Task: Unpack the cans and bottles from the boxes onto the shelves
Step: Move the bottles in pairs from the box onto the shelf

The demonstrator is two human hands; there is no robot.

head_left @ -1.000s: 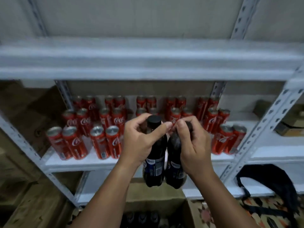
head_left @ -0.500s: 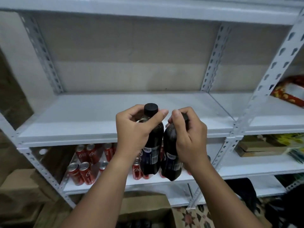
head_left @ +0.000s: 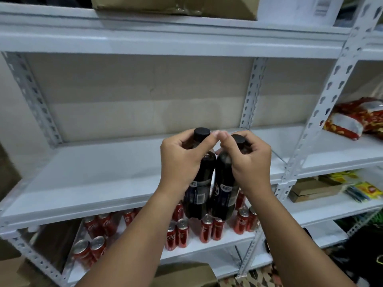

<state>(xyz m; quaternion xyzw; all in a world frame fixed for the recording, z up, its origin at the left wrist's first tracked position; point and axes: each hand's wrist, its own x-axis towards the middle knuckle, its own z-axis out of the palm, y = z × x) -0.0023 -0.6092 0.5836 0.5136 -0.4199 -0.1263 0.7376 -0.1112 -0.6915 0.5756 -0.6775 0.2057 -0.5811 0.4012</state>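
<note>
Both grips are closed: one dark bottle [head_left: 200,183] is held by the neck in the left hand [head_left: 182,160], a second bottle [head_left: 224,183] in the right hand [head_left: 247,160], side by side and touching, before the white shelf [head_left: 93,183], red cans [head_left: 178,233] at 6 o'clock below.

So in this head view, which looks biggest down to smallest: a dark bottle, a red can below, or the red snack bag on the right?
1. Left dark bottle, held by the left hand. It is nearest the camera, which flatters it.
2. Red snack bag, partly cut off by the frame edge.
3. Red can, clearly smallest.

The right bottle looks alike.
</note>
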